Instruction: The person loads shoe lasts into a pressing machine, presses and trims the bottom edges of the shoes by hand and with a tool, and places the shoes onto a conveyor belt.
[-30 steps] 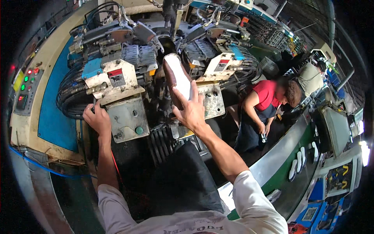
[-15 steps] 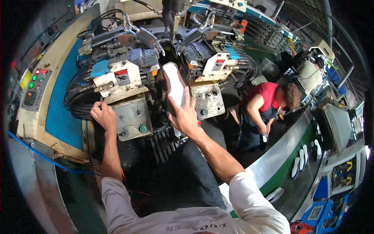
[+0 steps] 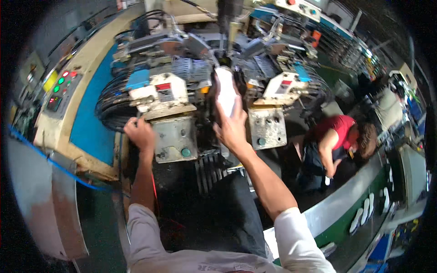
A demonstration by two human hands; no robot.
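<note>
View swung left; right hand [image 3: 234,129] on shoe [image 3: 226,91]; red-topped label [image 3: 164,89] blurred.

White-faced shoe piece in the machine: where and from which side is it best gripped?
Probably by its near end, coming from the person's side: the long white-faced shoe piece lies white face up, pointing away, with the left machine block and right machine block flanking it. The right hand is at that end.

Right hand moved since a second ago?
Yes, left: the right hand is now clear of the green button it hid earlier on the right box.
</note>
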